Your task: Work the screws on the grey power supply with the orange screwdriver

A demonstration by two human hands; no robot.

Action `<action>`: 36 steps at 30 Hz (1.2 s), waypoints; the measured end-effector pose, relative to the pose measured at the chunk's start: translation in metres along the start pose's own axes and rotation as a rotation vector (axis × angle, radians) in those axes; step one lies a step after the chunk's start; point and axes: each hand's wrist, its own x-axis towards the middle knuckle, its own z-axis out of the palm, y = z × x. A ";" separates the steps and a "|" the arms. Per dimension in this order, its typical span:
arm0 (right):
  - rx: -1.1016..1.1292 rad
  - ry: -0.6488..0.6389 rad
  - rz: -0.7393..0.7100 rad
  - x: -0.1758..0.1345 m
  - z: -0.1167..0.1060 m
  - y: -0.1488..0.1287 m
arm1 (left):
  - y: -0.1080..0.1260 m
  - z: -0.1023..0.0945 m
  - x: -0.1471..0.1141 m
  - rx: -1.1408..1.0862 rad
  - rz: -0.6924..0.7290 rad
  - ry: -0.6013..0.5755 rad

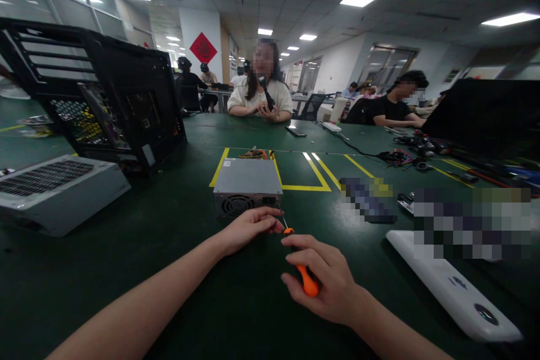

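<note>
Right fingers (pixel 311 259) curl around the screwdriver (pixel 309 284), left fingers (pixel 269 211) beside its shaft (pixel 284 220).

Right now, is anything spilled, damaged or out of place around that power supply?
Nothing looks spilled or visibly damaged. The power supply unit juts past the near edge of the yellow tape outline, and the cables at right lie tangled; both look untidy. Pixelation hides some detail there.

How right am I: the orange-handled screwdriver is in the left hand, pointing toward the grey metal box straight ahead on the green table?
Only the hand is wrong: the head view shows the orange-handled screwdriver in the right hand, not the left hand. It does point toward the grey metal box straight ahead on the green table.
</note>
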 end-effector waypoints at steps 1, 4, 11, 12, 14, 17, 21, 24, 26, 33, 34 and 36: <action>-0.017 -0.012 -0.016 0.001 -0.001 -0.001 | 0.000 0.000 0.000 0.008 0.004 -0.008; -0.040 -0.035 0.011 0.001 -0.002 -0.001 | 0.000 -0.001 0.000 0.036 0.006 -0.025; 0.010 -0.020 0.054 0.001 0.000 -0.003 | 0.004 0.003 -0.001 0.107 -0.013 -0.012; -0.007 -0.043 0.033 0.002 -0.001 -0.003 | 0.004 0.003 -0.001 0.102 -0.006 -0.016; -0.018 -0.062 0.023 0.003 -0.002 -0.004 | 0.003 0.001 -0.001 0.094 0.009 -0.035; 0.035 -0.025 0.104 0.001 -0.002 -0.002 | 0.001 0.000 0.000 0.124 0.018 -0.043; 0.049 -0.022 0.121 0.000 -0.002 -0.001 | 0.000 0.004 -0.002 0.375 0.068 0.050; 0.014 -0.052 0.045 0.000 -0.003 -0.001 | 0.000 0.010 -0.007 0.749 0.199 0.198; 0.040 -0.051 0.051 0.000 -0.003 -0.001 | 0.000 0.012 -0.009 0.940 0.271 0.257; 0.035 -0.055 0.076 0.001 -0.004 -0.001 | 0.001 0.011 -0.012 1.123 0.262 0.376; 0.019 -0.066 0.051 0.002 -0.004 -0.001 | 0.001 0.011 -0.012 1.132 0.261 0.388; 0.013 -0.070 0.036 0.002 -0.005 -0.002 | 0.000 0.010 -0.012 1.146 0.264 0.409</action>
